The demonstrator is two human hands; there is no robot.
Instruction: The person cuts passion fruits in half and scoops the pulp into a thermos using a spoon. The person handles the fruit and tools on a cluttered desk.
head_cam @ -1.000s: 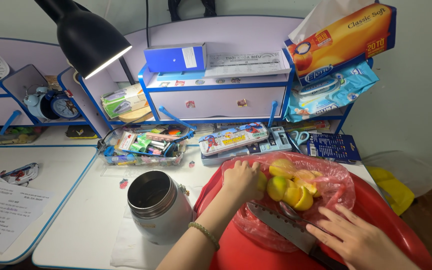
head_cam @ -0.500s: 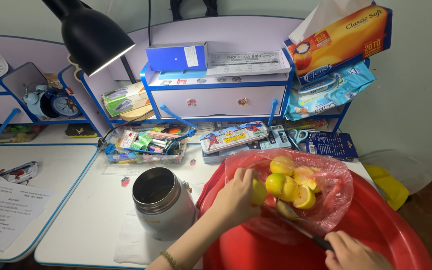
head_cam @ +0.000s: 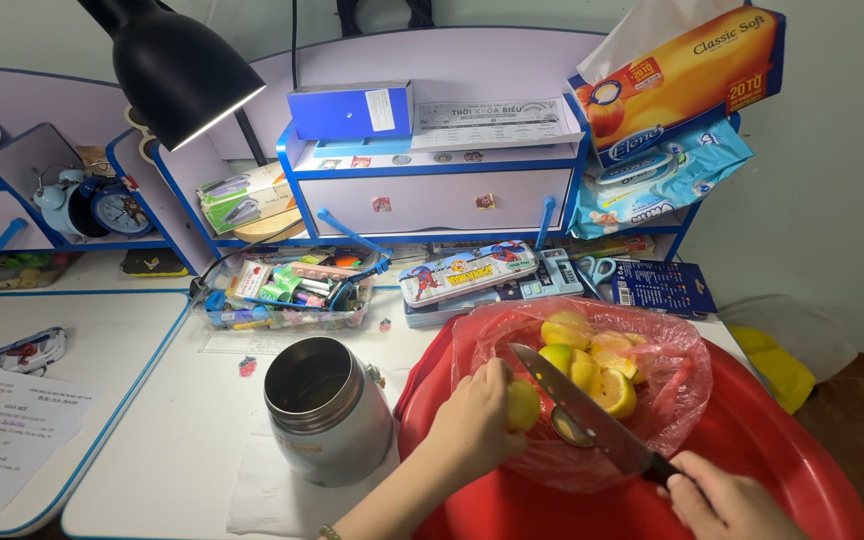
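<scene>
My left hand (head_cam: 469,422) grips a yellow lemon (head_cam: 522,404) at the near edge of a pink plastic bag (head_cam: 670,408) that holds several cut and whole lemons (head_cam: 592,362). My right hand (head_cam: 728,498) holds a knife (head_cam: 582,410) by its black handle; the blade slants up to the left, its tip just above the lemon in my left hand. The bag lies in a large red basin (head_cam: 792,450). An open steel flask (head_cam: 322,408) stands on a white tissue just left of the basin.
A clear tray of pens and erasers (head_cam: 287,290), a cartoon pencil case (head_cam: 467,273), a calculator (head_cam: 560,275) and scissors (head_cam: 600,270) lie behind. A black desk lamp (head_cam: 177,70) hangs above left. Tissue box (head_cam: 682,70) and wipes top the shelf. Papers (head_cam: 2,425) lie far left.
My right hand took up the knife, drew back, then raised the blade toward the lemon. My left hand lifted one lemon out to the bag's near edge.
</scene>
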